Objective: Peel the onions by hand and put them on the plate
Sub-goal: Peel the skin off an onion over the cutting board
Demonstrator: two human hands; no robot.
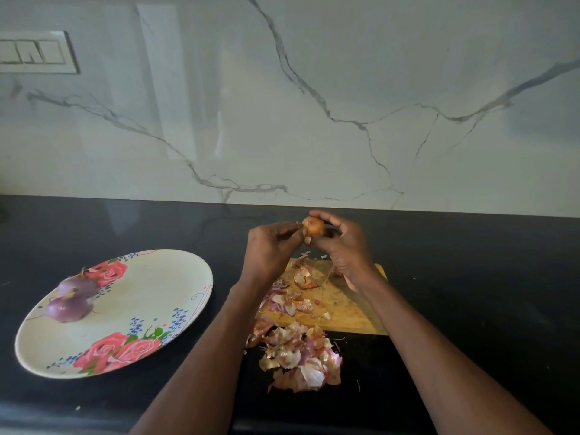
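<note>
A wooden cutting board lies on the black countertop right of centre. Behind rises a veined marble backsplash, with a switch panel far left.

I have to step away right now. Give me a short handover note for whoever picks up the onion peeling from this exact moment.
Hands: the right hand grips an onion that still wears its brown skin, held above the far edge of the cutting board. The left hand pinches at the onion's skin on its left side.
Things: two peeled purple onions lie on the left part of the floral plate. Loose skins lie on the board and on the counter in front of it.
Done: two onions peeled and plated.
Left: finish peeling the held onion, then set it on the plate. No other unpeeled onion is clearly in view.
</note>
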